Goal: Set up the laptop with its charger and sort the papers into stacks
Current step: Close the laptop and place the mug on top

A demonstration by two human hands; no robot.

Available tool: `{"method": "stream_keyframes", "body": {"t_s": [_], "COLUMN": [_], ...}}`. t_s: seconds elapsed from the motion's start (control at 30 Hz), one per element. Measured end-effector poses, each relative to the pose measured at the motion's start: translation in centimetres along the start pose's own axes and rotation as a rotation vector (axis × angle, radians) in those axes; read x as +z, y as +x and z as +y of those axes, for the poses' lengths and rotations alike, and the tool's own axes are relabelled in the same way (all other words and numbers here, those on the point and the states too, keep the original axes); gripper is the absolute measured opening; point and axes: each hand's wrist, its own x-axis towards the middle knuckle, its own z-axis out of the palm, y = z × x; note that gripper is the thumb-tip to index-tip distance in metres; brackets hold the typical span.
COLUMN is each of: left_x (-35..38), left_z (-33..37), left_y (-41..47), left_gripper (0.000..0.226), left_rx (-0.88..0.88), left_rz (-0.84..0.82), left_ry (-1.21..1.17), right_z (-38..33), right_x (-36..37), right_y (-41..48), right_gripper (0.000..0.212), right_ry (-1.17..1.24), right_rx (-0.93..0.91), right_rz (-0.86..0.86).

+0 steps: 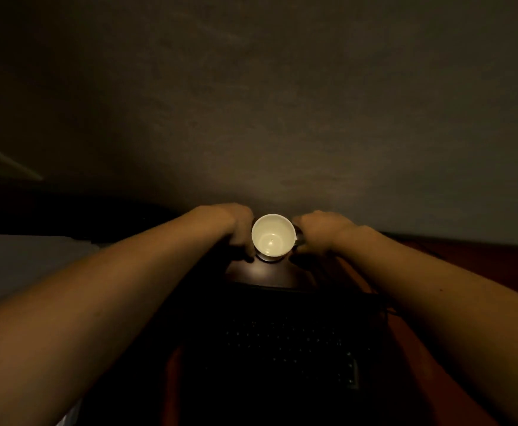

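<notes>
The laptop (282, 342) lies open at the near edge of the table (472, 265), its keyboard only just showing in the gloom. Both arms reach past it to a white cup (272, 236) that stands upright and empty just beyond its far edge. The left hand (239, 229) sits against the cup's left side with its fingers bent downward towards the base. The right hand (322, 232) is close on the other side, where the handle seems to be. It is too dark to tell whether either hand really grips the cup or only rests beside it (the fingertips are lost in shadow). As for progress, the laptop looks to be in place and opened, but I cannot make out a charger or any plug going into it. No papers show clearly either, stacked or loose. My guess is that the cup is being cleared out of the way, with the charger and the sorting still to do.
</notes>
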Motion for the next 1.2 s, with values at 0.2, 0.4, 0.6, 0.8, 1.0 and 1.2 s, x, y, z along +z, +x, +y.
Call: {"method": "stream_keyframes", "body": {"t_s": [0.2, 0.4, 0.6, 0.8, 1.0, 1.2], "left_x": [1.2, 0.7, -0.8, -3.0, -4.4, -5.1], "left_z": [-0.6, -1.5, 0.0, 6.3, 17.1, 28.6], "left_y": [1.8, 0.0, -4.8, -10.4, -12.8, -11.0], "left_gripper": [0.067, 0.074, 0.064, 0.057, 0.079, 0.084], "left_rx": [0.185, 0.281, 0.339, 0.421, 0.536, 0.617], "left_rz": [-0.006, 0.048, 0.175, 0.433, 0.614, 0.623], "left_ry": [-0.125, -0.322, -0.619, -0.852, -0.925, -0.817], "right_z": [0.3, 2.4, 4.2, 7.0, 13.7, 22.8], "right_x": [0.5, 1.2, -0.2, -2.0, -1.3, 2.3], "right_y": [2.4, 0.5, -5.1, -12.4, -19.4, -24.5], "right_gripper": [0.051, 0.051, 0.052, 0.053, 0.059, 0.061], "right_ry": [0.152, 0.489, 0.905, 1.084, 1.141, 1.223], "right_rx": [-0.064, -0.171, -0.261, -0.355, -0.396, -0.298], "right_rz": [-0.059, 0.063, 0.228, 0.526, 0.734, 0.846]}}
